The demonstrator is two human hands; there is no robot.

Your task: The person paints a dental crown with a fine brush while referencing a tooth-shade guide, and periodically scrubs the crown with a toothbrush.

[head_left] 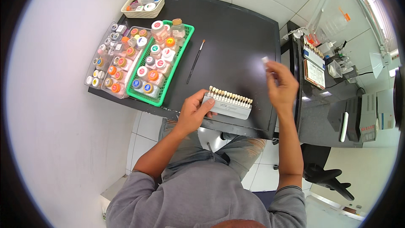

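Note:
My left hand grips the left end of a grey tooth shade guide, a holder with a row of cream tooth-shaped tabs along its top, near the desk's front edge. My right hand is raised over the desk's right side, its fingertips closed on a small white piece too small to make out clearly. A thin dark brush with an orange tip lies to the left of my hands on the black desk.
A green basket of jars, clear trays of more jars and a cream basket occupy the left of the desk. At right, a side counter holds a grey machine, an open case and small bottles. A black chair stands below.

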